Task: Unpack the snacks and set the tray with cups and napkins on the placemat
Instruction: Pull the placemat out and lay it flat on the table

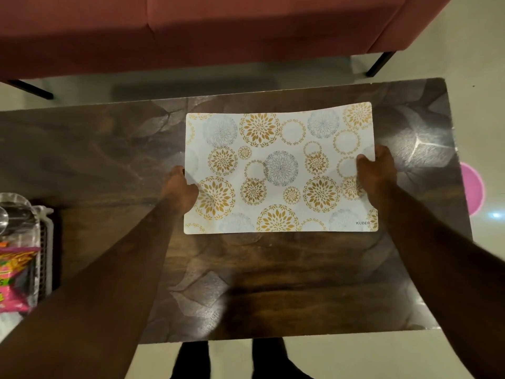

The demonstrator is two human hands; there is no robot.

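White placemat (pixel 278 170): on the dark wood surface (pixel 109 149), before you.
Left hand (pixel 179 187): your fingers pinch its left edge.
Right hand (pixel 378 170): your fingers pinch its right edge.
Pink snack packet (pixel 13 280): in the tray (pixel 49 242), far left.

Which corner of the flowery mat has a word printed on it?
The near right corner of the placemat: it reads KUBER. The other three corners show only flower patterns.

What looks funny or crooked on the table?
The placemat has a wavy far edge, so it may not lie flat yet. The left hand and right hand grip its short edges. Nothing looks spilled or torn.
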